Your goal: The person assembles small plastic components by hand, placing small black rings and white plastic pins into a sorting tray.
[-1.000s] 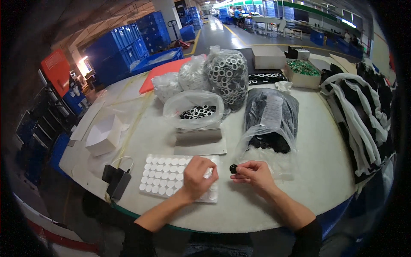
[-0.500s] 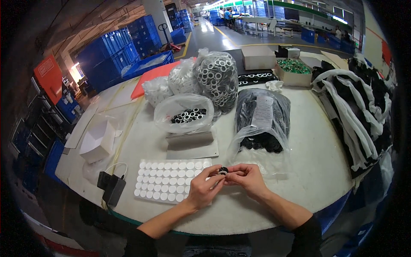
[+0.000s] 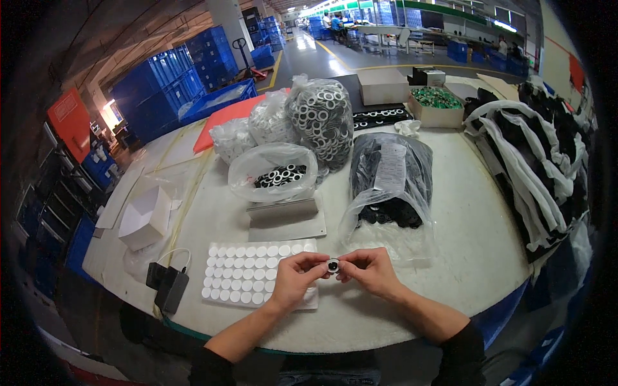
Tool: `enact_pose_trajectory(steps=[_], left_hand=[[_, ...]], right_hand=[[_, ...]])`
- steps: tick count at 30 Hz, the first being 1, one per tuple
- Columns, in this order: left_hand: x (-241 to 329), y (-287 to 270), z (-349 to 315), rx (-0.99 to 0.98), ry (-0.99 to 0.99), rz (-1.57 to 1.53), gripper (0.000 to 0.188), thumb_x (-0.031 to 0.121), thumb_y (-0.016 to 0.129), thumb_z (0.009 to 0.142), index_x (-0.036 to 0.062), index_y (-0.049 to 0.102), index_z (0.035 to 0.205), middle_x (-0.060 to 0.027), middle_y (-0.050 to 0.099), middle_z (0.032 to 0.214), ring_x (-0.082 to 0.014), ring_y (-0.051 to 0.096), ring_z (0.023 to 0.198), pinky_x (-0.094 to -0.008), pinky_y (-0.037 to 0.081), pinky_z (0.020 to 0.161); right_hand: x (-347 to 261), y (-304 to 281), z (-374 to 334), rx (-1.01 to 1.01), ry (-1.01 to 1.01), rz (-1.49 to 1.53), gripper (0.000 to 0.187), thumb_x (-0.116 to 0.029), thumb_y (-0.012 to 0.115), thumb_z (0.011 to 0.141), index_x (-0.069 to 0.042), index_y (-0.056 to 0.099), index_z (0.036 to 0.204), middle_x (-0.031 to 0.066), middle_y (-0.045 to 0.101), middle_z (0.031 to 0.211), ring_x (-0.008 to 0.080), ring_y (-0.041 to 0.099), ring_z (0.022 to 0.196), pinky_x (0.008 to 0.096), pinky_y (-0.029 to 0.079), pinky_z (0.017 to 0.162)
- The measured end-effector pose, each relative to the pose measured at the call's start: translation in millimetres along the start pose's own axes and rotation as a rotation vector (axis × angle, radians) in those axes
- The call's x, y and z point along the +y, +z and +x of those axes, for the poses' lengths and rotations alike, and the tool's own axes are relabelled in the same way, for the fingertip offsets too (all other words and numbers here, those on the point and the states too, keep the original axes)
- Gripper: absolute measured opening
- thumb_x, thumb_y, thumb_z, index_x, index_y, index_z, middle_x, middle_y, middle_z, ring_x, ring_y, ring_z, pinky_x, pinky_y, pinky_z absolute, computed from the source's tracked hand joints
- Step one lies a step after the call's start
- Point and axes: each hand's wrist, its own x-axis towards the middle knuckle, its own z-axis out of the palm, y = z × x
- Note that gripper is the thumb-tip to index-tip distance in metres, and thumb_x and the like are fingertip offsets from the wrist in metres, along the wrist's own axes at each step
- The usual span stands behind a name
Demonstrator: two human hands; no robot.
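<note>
We have the disc (image 3: 333,266) over the table (image 3: 376,321), toward its near edge: left hand (image 3: 296,278) and right hand (image 3: 371,271), fingers nearly closed, pinch it from opposite sides. It looks light, stiff, perhaps slippery; we favour the rim.

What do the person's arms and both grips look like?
The left grip and right grip are ungloved human hands. Black cloth sleeves end partway up the bare forearms, which narrow toward the hands. No watch, bracelet or marking shows.
</note>
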Motion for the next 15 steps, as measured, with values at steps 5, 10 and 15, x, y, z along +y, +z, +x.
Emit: enact_pose_trajectory(steps=[5, 10, 15], left_hand=[[-4.8, 3.0, 1.3, -0.038, 0.011, 0.061, 0.016, 0.001, 0.065, 0.081, -0.0045, 0.065, 0.096, -0.0086, 0.067, 0.087, -0.0127, 0.063, 0.076, -0.0247, 0.051, 0.072], [0.1, 7.2, 6.6, -0.086, 0.209, 0.31, 0.016, -0.001, 0.063, 0.08, -0.0047, 0.065, 0.096, -0.0082, 0.066, 0.088, -0.012, 0.062, 0.076, -0.0245, 0.05, 0.072], [10.7, 7.7, 4.9, -0.081, 0.196, 0.352, 0.017, 0.002, 0.064, 0.081, -0.0043, 0.065, 0.097, -0.0081, 0.067, 0.085, -0.0113, 0.063, 0.078, -0.0243, 0.051, 0.07]], right_hand=[[1.9, -2.2, -2.7, 0.005, -0.03, -0.091, 0.016, -0.008, 0.066, 0.083, 0.006, 0.064, 0.089, 0.0082, 0.067, 0.074, 0.0107, 0.064, 0.066, 0.0228, 0.052, 0.059], [2.6, -4.7, -3.7, -0.004, -0.044, -0.204, 0.015, -0.009, 0.067, 0.082, 0.005, 0.063, 0.083, 0.0072, 0.066, 0.072, 0.0092, 0.062, 0.063, 0.0211, 0.049, 0.056], [1.0, -3.2, -2.0, -0.026, -0.014, -0.058, 0.013, -0.008, 0.063, 0.085, 0.005, 0.061, 0.085, 0.0081, 0.065, 0.072, 0.0108, 0.063, 0.066, 0.0225, 0.051, 0.058]])
